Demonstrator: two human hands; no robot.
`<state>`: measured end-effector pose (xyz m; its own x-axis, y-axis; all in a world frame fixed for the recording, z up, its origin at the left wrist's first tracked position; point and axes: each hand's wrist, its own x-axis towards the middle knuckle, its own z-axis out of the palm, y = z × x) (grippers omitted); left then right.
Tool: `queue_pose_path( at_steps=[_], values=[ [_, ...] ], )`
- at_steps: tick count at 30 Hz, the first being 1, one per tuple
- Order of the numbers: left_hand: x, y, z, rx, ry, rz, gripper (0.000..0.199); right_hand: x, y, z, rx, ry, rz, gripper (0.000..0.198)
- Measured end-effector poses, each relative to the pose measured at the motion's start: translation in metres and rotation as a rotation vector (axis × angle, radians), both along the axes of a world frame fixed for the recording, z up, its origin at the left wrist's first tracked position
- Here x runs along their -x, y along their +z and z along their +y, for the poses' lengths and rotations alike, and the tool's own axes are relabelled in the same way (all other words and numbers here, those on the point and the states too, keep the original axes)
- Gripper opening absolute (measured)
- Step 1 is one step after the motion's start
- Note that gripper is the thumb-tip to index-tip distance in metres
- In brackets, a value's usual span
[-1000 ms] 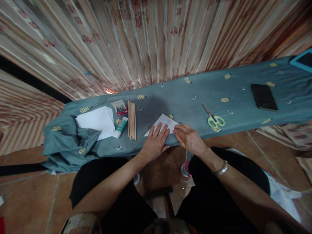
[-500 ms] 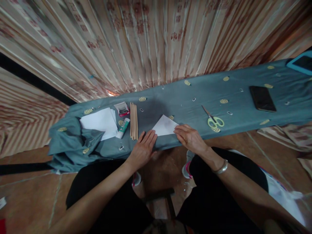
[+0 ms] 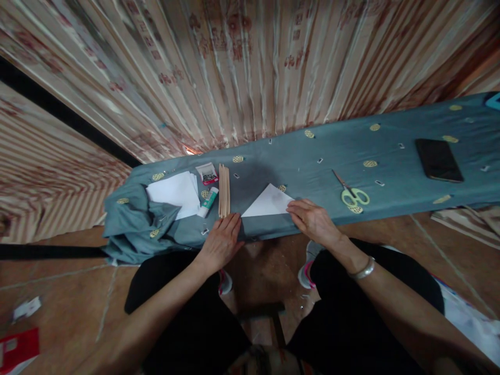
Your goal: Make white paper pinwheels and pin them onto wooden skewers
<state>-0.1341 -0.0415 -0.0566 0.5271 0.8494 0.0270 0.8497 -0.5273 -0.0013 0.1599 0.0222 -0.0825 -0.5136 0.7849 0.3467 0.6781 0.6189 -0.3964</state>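
My left hand (image 3: 221, 239) lies half open, gripping nothing, by the left tip of one paper triangle (image 3: 270, 202) on the surface (image 3: 289, 159); my right hand (image 3: 312, 221) pinches its right corner. Beyond lie one pair of scissors (image 3: 354, 197), one phone (image 3: 439, 160).

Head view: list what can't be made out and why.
In the head view:
Triangular paper: right corner, hidden by the right hand.
Blue object: cut off by the picture's right edge.
Red item: cut off by the left edge.
Green-and-white tube: lettering too small and blurred.
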Motion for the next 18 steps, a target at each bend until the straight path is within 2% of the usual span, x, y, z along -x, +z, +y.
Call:
queue_pose_path(
  at_steps=[5,10,18],
  values=[
    [0.003,0.002,0.000,-0.031,0.061,-0.157,0.040,0.000,0.000,0.004,-0.020,-0.116,0.138,0.029],
    [-0.012,0.005,0.016,-0.014,0.137,-0.386,0.048,0.002,-0.008,0.016,0.039,-0.251,0.099,0.055],
    [-0.025,-0.008,0.045,0.087,0.206,-0.578,0.052,0.015,-0.016,0.030,0.107,-0.273,0.167,0.030]
  ],
)
